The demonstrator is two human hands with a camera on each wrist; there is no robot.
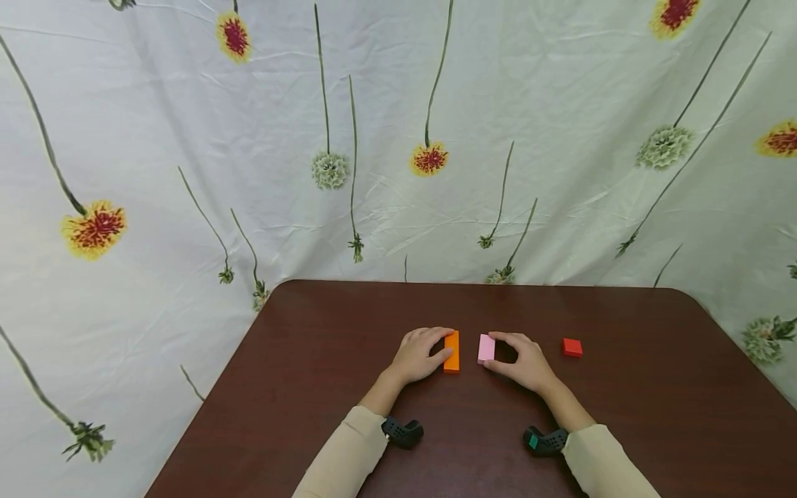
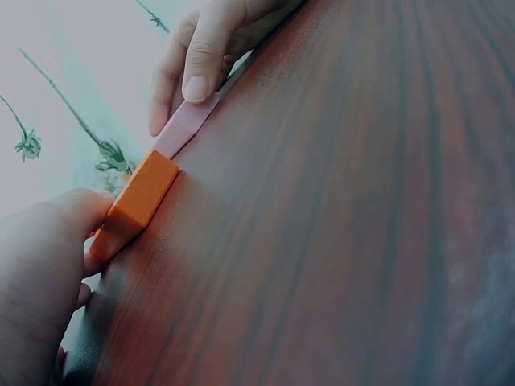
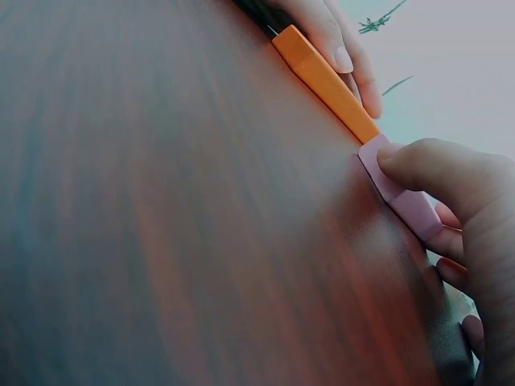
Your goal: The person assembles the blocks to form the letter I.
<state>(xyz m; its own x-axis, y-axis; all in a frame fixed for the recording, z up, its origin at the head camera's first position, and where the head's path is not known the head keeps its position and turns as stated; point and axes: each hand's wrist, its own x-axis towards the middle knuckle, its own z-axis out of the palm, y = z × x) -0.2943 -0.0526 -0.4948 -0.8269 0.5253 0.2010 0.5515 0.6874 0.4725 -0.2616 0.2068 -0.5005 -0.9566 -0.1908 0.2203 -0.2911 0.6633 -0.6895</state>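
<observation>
Near the middle of the table, my left hand [image 1: 418, 357] grips a long orange block [image 1: 452, 354] from its left side, thumb nearer me and fingers at the far end. Across a small gap in the head view, my right hand [image 1: 523, 362] pinches a shorter pink block [image 1: 486, 349] between thumb and fingers, from the right. The left wrist view shows the thumb against the orange block [image 2: 142, 195], low over the wood. In the right wrist view, the thumb lies on the pink block [image 3: 401, 193], and part of its far side is hidden behind the hand.
A small red block [image 1: 572, 348] lies to the right of my right hand. The dark brown table [image 1: 349, 311] has rounded far corners. Behind it hangs a white cloth [image 1: 386, 221] with printed flowers. Dark bands [image 1: 405, 433] sit on both wrists.
</observation>
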